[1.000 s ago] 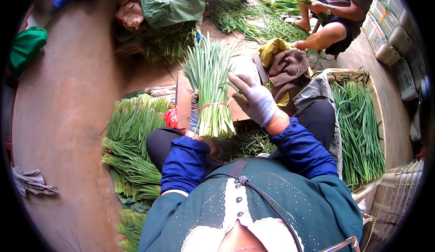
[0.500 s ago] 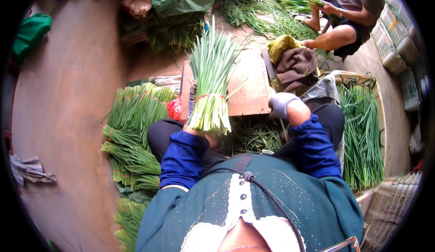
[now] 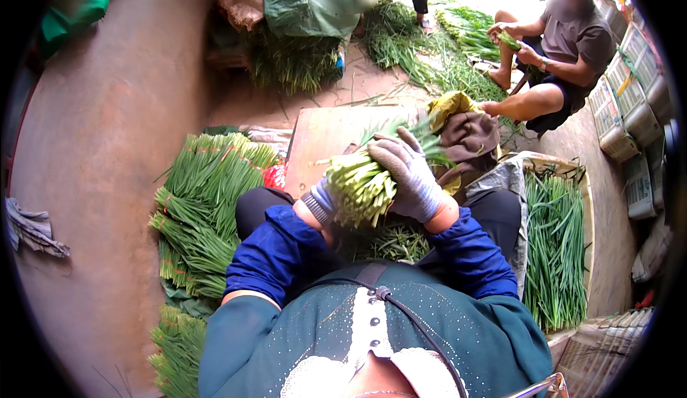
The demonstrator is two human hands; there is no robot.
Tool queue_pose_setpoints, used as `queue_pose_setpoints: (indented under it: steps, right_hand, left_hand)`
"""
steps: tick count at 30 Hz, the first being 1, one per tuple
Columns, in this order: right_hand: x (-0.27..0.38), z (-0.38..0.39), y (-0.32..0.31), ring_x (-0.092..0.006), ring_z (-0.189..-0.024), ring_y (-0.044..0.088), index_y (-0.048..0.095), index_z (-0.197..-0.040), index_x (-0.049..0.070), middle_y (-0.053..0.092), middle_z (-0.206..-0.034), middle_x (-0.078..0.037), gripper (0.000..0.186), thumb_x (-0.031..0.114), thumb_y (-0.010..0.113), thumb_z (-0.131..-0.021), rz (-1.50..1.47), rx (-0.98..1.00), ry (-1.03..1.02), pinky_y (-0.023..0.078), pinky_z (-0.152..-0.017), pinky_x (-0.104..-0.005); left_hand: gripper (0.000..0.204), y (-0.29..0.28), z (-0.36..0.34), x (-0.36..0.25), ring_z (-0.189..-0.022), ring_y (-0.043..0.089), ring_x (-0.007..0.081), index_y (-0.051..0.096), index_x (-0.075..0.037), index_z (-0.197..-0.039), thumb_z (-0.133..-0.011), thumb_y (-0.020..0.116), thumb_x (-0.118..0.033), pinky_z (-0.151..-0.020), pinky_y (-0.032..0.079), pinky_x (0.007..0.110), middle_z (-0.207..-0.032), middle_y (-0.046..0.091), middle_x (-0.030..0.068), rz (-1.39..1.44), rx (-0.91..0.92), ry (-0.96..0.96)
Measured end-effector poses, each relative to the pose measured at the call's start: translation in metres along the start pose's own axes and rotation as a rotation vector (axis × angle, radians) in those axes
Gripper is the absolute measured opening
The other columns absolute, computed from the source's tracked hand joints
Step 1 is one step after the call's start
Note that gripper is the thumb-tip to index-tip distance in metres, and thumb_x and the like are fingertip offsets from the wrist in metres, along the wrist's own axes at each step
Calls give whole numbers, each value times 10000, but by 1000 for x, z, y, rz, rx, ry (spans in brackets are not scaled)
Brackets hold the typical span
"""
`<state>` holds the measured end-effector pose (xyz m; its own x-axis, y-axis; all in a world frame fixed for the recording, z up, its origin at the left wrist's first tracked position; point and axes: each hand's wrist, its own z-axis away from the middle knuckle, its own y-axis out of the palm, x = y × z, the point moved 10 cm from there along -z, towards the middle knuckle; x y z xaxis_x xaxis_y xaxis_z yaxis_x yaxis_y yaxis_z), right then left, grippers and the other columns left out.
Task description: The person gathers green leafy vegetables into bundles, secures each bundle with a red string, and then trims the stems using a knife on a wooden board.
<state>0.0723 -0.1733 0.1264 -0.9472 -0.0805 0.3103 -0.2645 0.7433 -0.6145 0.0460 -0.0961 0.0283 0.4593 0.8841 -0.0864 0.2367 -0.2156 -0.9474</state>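
A bunch of garlic chives (image 3: 361,187) is held above my lap, its pale cut stem ends facing me and its green leaves pointing away to the far right. My left hand (image 3: 323,196), in a light knit glove, grips it from the left; its fingers are mostly hidden behind the stems. Gloved too, my right hand (image 3: 408,172) lies over the bunch's right side with its fingers curled across the top. Just beyond stands a low wooden board (image 3: 315,137).
Banded chive bunches (image 3: 204,197) are stacked at my left. Loose chives fill a lined crate (image 3: 554,248) at my right. Brown cloth (image 3: 469,140) lies beyond my right hand. A seated person (image 3: 572,54) handles greens at the far right, near pale crates (image 3: 619,90).
The bunch has tipped from upright, its stem ends now toward me and its leaves away to the right. My right hand has come from over my right thigh onto the bunch.
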Motion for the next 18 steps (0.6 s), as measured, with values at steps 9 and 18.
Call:
queue_pose_setpoints:
  steps: [9, 18]
  right_hand:
    - [-92, 20, -38, -183, -1031, 652, 517, -1286, 42, 656, -1155, -68, 615, 30, 779, -730, -871, -315, 661, 521, -928, -338]
    - [-97, 35, 65, -183, -1054, 613, 463, -1363, 30, 624, -1208, -81, 578, 83, 710, -843, -1200, -386, 803, 506, -927, -320]
  left_hand:
    - [773, -75, 40, 100, -1196, 562, 332, 466, 50, -1360, -838, 783, -422, -1037, 442, 420, -1268, 577, 238, 422, -608, -567]
    - [1036, 5, -5, 57, -1201, 556, 218, 241, -27, -1516, -688, 858, -116, -1033, 461, 353, -1351, 538, 115, 1140, -427, -571]
